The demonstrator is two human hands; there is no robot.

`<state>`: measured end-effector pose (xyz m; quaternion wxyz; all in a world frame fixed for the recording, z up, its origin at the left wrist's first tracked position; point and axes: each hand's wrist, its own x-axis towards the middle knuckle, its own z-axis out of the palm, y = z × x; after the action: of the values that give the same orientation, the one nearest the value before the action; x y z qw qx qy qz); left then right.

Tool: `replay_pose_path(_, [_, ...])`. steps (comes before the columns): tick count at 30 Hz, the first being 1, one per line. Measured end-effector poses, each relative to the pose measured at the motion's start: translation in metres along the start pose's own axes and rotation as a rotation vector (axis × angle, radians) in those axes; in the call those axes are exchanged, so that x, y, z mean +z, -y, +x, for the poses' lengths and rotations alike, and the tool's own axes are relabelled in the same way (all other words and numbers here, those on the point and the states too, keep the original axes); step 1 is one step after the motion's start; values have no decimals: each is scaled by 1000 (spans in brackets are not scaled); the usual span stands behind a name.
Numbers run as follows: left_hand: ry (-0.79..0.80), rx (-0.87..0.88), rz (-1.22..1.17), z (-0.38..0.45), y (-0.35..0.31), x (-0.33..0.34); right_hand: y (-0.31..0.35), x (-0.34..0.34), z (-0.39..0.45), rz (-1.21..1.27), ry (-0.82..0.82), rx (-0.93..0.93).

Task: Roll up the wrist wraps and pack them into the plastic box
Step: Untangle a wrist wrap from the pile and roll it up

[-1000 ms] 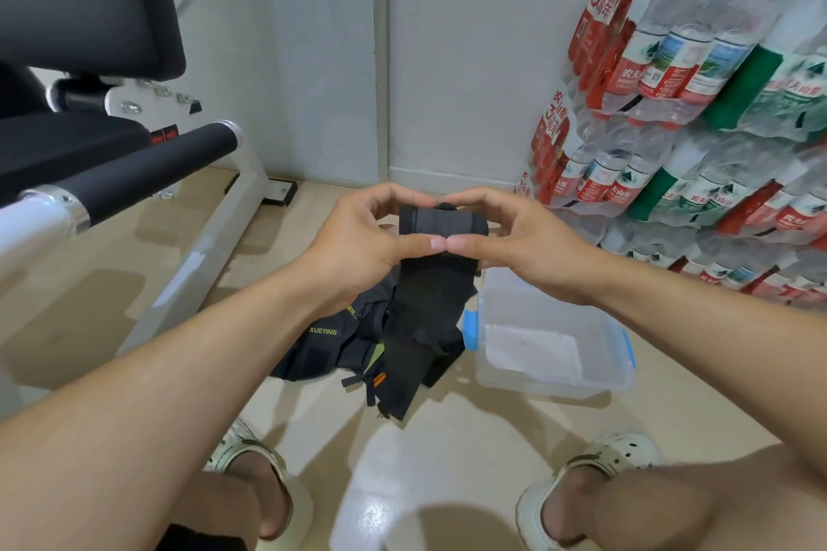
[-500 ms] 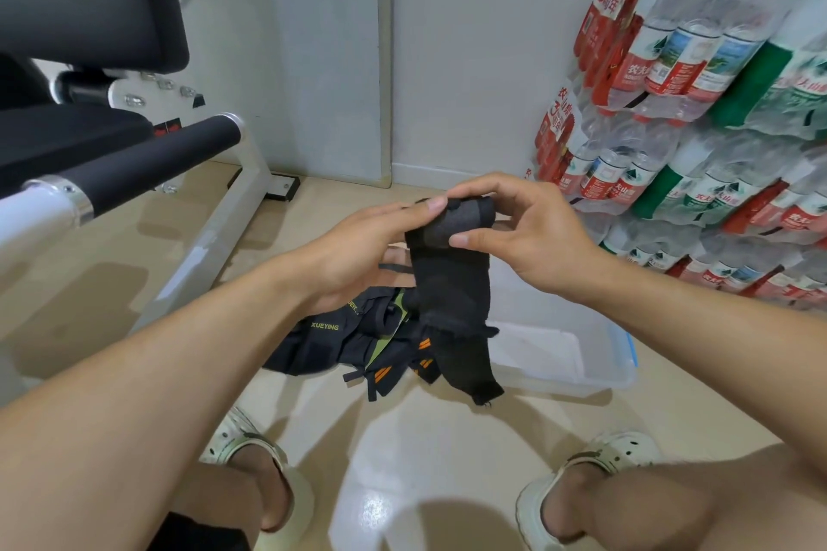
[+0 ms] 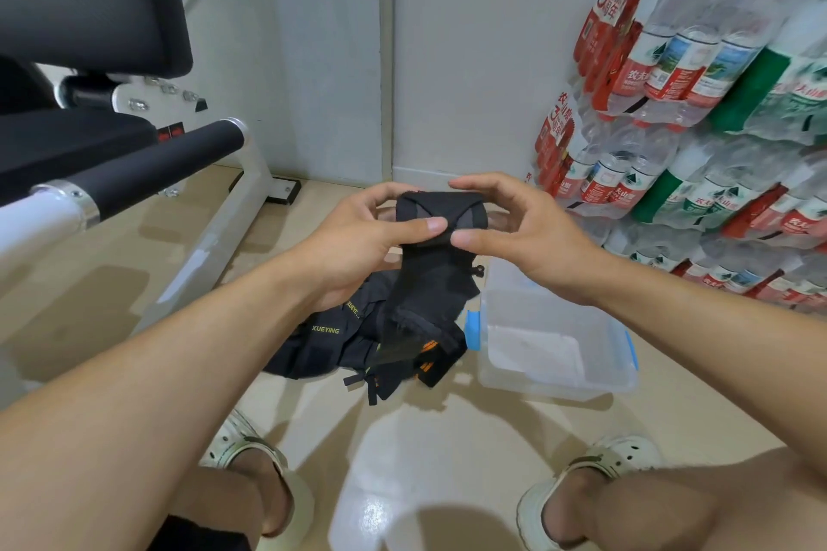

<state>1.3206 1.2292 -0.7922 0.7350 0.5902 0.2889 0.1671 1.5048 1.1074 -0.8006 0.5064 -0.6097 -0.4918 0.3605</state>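
Both hands are level again: left hand (image 3: 358, 242) and right hand (image 3: 528, 233) pinch the wrist wrap (image 3: 441, 215). A slackened grip probably unwinds it, tail dangling.

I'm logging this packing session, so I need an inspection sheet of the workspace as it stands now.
Surface: glossy beige floor, with glare between the feet.
Job's things: black wrist wrap partly rolled, its tail hanging down; more black wraps piled on the floor; clear plastic box open beside the pile, no wrap seen inside.
Clutter: nothing seen.
Hands: left hand and right hand each pinch one end of the roll.
Cables: nothing seen.
Surroundings: weight bench at left; stacked packs of bottled water at right; white wall behind.
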Motion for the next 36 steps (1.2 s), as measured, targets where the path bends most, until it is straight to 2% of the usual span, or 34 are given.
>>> replay_pose_path(4, [-10, 39, -7, -1, 2, -1, -1, 2, 0, 40, 75, 127])
replay_pose_path(8, [-9, 44, 12, 1, 3, -2, -2, 4, 0, 52, 47, 89])
replay_pose_path(16, [152, -93, 97, -5, 2, 2, -3, 2, 0, 69, 17, -21])
replay_pose_path(25, [94, -94, 12, -4, -1, 9, -4, 5, 0, -18, -41, -106])
replay_pose_path(29, [43, -50, -40, -2, 1, 7, 1, 3, 1, 56, -13, -28])
replay_pose_path(33, [20, -4, -66, -1, -1, 3, 5, -1, 2, 307, 51, 168])
replay_pose_path(36, [21, 49, -108, 1, 0, 3, 2, 1, 3, 277, 110, 291])
